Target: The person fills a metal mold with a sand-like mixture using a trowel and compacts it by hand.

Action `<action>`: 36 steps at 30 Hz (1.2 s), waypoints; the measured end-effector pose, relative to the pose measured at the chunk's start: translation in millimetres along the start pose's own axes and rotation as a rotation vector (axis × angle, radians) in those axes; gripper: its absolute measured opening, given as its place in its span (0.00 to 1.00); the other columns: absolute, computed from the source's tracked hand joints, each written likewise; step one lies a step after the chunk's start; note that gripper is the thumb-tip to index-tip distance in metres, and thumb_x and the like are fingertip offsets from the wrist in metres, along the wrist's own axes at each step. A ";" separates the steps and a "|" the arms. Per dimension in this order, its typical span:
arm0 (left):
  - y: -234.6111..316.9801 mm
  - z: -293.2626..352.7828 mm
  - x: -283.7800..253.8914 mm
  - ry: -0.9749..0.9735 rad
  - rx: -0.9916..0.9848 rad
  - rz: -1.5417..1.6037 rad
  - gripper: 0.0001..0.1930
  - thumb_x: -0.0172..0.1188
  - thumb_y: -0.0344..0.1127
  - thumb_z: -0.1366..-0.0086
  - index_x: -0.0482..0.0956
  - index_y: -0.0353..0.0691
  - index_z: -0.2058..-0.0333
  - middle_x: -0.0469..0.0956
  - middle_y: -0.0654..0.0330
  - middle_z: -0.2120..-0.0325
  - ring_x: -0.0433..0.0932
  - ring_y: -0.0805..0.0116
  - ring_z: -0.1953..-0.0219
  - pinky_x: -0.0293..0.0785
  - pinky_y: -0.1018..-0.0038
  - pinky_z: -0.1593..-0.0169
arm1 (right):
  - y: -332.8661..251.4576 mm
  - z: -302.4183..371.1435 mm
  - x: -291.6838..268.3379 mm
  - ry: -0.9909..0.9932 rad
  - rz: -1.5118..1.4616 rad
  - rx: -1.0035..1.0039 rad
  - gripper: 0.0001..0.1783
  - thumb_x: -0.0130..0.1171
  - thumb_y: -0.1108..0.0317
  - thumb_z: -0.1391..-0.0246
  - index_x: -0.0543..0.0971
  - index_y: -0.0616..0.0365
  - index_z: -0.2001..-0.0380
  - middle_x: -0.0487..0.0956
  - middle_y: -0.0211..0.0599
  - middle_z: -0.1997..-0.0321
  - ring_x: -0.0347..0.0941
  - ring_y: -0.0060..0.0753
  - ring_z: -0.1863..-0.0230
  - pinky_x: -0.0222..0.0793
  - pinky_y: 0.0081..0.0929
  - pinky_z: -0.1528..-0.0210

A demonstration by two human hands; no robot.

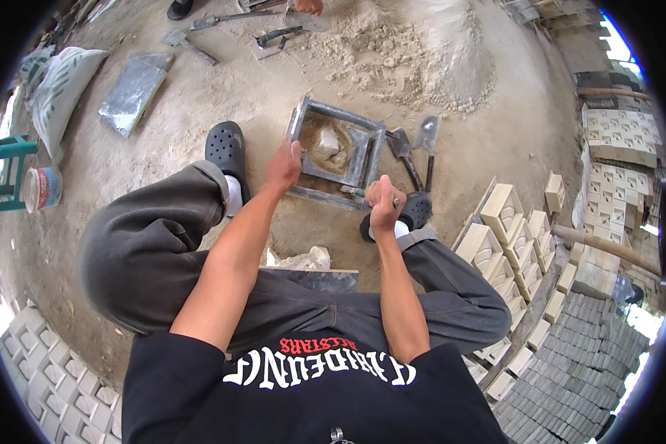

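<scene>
The square metal mould (338, 144) sat on the dirt between the person's feet, part-filled with pale mortar. It looked heavy and rigid, best gripped by its frame edges. On its near-left rim, the left hand (285, 166) rested, fingers curled over. Just right of the mould, the right hand (384, 197) was fisted around a tool handle (355, 192).
</scene>
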State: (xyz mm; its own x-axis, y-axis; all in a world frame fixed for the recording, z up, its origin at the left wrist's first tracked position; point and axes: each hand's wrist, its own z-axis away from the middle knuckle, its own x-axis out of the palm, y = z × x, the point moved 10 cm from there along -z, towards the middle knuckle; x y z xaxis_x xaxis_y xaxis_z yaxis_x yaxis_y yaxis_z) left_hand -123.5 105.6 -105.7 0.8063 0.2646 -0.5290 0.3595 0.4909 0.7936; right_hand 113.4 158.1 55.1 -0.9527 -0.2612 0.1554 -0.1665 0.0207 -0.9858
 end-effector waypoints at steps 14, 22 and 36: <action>-3.1 8.6 -14.5 0.087 -0.156 0.027 0.25 0.38 0.54 0.31 0.73 0.47 0.46 0.78 0.44 0.57 0.75 0.43 0.53 0.69 0.57 0.48 | 2.1 4.5 11.4 -0.037 -0.047 -0.039 0.27 0.44 0.67 0.35 0.58 0.58 0.90 0.60 0.26 0.89 0.51 0.18 0.85 0.45 0.25 0.81; -12.4 9.3 -16.3 0.141 -0.149 0.027 0.25 0.38 0.54 0.31 0.74 0.48 0.47 0.78 0.46 0.57 0.75 0.44 0.53 0.69 0.58 0.49 | -41.2 -2.4 36.6 -0.042 0.183 -0.164 0.26 0.46 0.67 0.36 0.60 0.58 0.90 0.60 0.24 0.89 0.52 0.18 0.87 0.45 0.25 0.82; -12.0 7.0 -18.0 0.089 -0.204 0.051 0.25 0.39 0.56 0.32 0.75 0.50 0.47 0.78 0.47 0.56 0.75 0.46 0.52 0.69 0.59 0.49 | -50.1 -7.7 39.0 -0.057 -0.062 0.014 0.27 0.43 0.69 0.35 0.56 0.58 0.90 0.56 0.25 0.90 0.47 0.18 0.87 0.42 0.25 0.83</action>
State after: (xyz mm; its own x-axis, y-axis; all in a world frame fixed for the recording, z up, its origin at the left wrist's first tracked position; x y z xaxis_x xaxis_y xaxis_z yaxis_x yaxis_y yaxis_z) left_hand -139.0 89.1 -103.6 0.7731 0.3612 -0.5214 0.2099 0.6300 0.7477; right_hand 82.6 154.2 111.0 -0.9245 -0.3162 0.2130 -0.2210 -0.0108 -0.9752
